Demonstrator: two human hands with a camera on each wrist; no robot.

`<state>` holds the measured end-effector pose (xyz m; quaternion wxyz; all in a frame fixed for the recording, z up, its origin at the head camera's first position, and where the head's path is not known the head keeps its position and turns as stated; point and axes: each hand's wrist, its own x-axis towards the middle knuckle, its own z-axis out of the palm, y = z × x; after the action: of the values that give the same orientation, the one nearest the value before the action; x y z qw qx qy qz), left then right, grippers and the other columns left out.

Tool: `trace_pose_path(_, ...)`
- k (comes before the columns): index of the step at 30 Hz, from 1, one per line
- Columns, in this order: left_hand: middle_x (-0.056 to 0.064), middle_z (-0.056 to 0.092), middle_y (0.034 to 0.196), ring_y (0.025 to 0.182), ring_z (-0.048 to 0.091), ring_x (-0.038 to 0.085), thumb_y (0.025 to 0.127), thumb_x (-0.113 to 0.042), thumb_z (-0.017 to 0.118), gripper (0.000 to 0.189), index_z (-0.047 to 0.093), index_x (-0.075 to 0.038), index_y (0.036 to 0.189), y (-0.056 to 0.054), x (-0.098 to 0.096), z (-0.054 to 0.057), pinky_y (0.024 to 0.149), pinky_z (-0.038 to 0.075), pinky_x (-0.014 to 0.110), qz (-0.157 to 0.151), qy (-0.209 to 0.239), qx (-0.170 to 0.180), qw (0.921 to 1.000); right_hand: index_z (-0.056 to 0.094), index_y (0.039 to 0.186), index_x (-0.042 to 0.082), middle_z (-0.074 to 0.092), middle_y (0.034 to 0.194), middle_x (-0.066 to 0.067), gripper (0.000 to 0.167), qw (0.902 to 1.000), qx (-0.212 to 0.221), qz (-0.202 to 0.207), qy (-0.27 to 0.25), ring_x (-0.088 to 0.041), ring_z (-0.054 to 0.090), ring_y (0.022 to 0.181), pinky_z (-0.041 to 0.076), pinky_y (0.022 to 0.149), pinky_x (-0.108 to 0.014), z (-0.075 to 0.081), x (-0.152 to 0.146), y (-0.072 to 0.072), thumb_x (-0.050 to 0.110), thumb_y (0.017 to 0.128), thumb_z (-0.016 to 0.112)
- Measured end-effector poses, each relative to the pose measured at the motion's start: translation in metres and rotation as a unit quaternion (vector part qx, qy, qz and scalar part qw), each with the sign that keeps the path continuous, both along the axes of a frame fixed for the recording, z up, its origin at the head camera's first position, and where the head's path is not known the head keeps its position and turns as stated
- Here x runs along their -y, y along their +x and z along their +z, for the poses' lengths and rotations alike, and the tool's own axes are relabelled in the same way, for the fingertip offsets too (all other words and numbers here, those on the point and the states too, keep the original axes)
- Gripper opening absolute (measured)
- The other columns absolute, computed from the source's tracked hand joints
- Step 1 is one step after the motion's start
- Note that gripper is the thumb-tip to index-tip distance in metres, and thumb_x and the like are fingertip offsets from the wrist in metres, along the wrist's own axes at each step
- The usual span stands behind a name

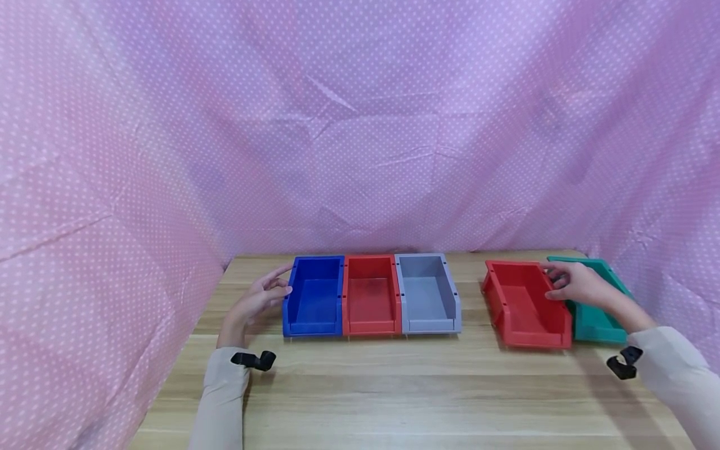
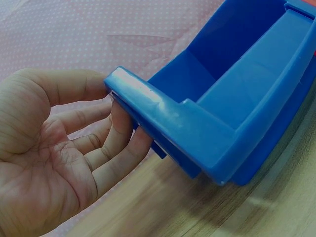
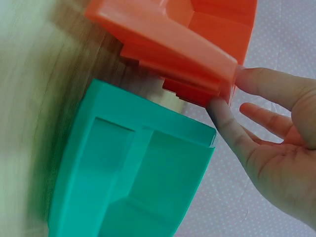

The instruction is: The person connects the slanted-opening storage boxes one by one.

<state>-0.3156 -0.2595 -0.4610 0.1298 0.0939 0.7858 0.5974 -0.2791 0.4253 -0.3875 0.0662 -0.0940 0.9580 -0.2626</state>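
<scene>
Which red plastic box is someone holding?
The rectangular red plastic bin pinched by the right grip, beside the rectangular green plastic bin. No grip touches the other red bin.

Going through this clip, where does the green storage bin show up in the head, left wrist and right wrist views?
Head: the green storage bin is at the tabletop's far right, partly behind the right hand, beside the red storage bin it holds.
Left wrist: not in the picture.
Right wrist: lower left to centre, cut off by the bottom edge.
Shared landmark: pink polka-dot cloth, in all three views.
</scene>
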Motion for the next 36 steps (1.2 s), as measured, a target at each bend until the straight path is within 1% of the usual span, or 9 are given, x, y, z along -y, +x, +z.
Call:
trace_pose_path(3,0.006,0.052,0.12,0.107,0.059,0.012,0.102,-0.02,0.062,0.067,0.031,-0.018,0.161,0.0,0.0,0.0,0.092,0.052,0.027,0.001,0.003,-0.001,1.0,0.04,0.142,-0.019,0.057,0.118,-0.041,0.073,0.9999,0.004,0.003,-0.014,-0.04,0.069,0.096,0.061,0.075,-0.041,0.001,0.001,0.0,0.006,0.086,0.079)
trace_pose_path(7,0.006,0.052,0.119,0.106,0.06,0.013,0.102,-0.018,0.062,0.067,0.031,-0.017,0.161,-0.001,0.0,-0.001,0.091,0.053,0.026,0.001,0.008,-0.003,1.0,0.039,0.144,-0.018,0.059,0.119,-0.04,0.073,0.9995,0.015,0.008,-0.028,-0.039,0.071,0.097,0.062,0.076,-0.041,0.0,0.001,-0.001,0.009,0.088,0.078)
trace_pose_path(15,0.006,0.049,0.12,0.104,0.06,0.012,0.1,-0.016,0.063,0.068,0.032,-0.016,0.161,0.002,-0.002,-0.001,0.09,0.053,0.024,0.01,0.012,0.001,0.9999,0.035,0.147,-0.019,0.062,0.119,-0.035,0.075,0.997,0.059,0.005,-0.05,-0.029,0.07,0.098,0.061,0.078,-0.034,-0.002,0.003,0.002,0.015,0.093,0.075)
trace_pose_path(20,0.007,0.049,0.121,0.104,0.06,0.011,0.1,-0.014,0.063,0.068,0.031,-0.014,0.161,0.004,-0.003,0.0,0.09,0.053,0.023,0.009,0.016,0.001,0.9998,0.03,0.15,-0.017,0.059,0.124,-0.036,0.08,0.9923,0.097,-0.001,-0.076,-0.024,0.07,0.097,0.062,0.077,-0.037,-0.002,0.006,0.003,0.015,0.093,0.075)
trace_pose_path(23,0.006,0.049,0.12,0.103,0.06,0.01,0.1,-0.013,0.063,0.067,0.033,-0.015,0.16,0.004,-0.005,0.0,0.09,0.053,0.022,0.016,0.024,0.006,0.9996,0.027,0.152,-0.016,0.057,0.125,-0.037,0.081,0.9899,0.112,-0.007,-0.086,-0.023,0.07,0.096,0.062,0.078,-0.039,-0.001,0.007,0.002,0.012,0.092,0.075)
trace_pose_path(27,0.005,0.049,0.12,0.103,0.061,0.009,0.1,-0.013,0.063,0.066,0.034,-0.016,0.16,0.004,-0.007,0.001,0.091,0.053,0.021,0.026,0.036,0.01,0.999,0.026,0.152,-0.016,0.058,0.123,-0.037,0.081,0.9894,0.118,-0.015,-0.084,-0.023,0.07,0.096,0.062,0.079,-0.04,-0.001,0.008,-0.003,0.008,0.092,0.074)
trace_pose_path(29,0.005,0.05,0.119,0.102,0.061,0.008,0.1,-0.013,0.062,0.067,0.033,-0.015,0.16,0.004,-0.008,0.001,0.09,0.052,0.02,0.025,0.038,0.008,0.9989,0.026,0.152,-0.016,0.058,0.124,-0.037,0.08,0.9893,0.12,-0.018,-0.082,-0.023,0.07,0.096,0.062,0.079,-0.04,0.0,0.01,-0.005,0.008,0.092,0.073)
trace_pose_path(36,0.003,0.052,0.115,0.098,0.061,0.006,0.1,-0.011,0.062,0.066,0.033,-0.013,0.16,0.004,-0.007,0.002,0.088,0.052,0.02,0.033,0.04,0.009,0.9986,0.027,0.153,-0.013,0.056,0.128,-0.038,0.079,0.9879,0.128,-0.018,-0.086,-0.024,0.069,0.098,0.061,0.083,-0.044,0.002,0.014,-0.01,0.008,0.092,0.073)
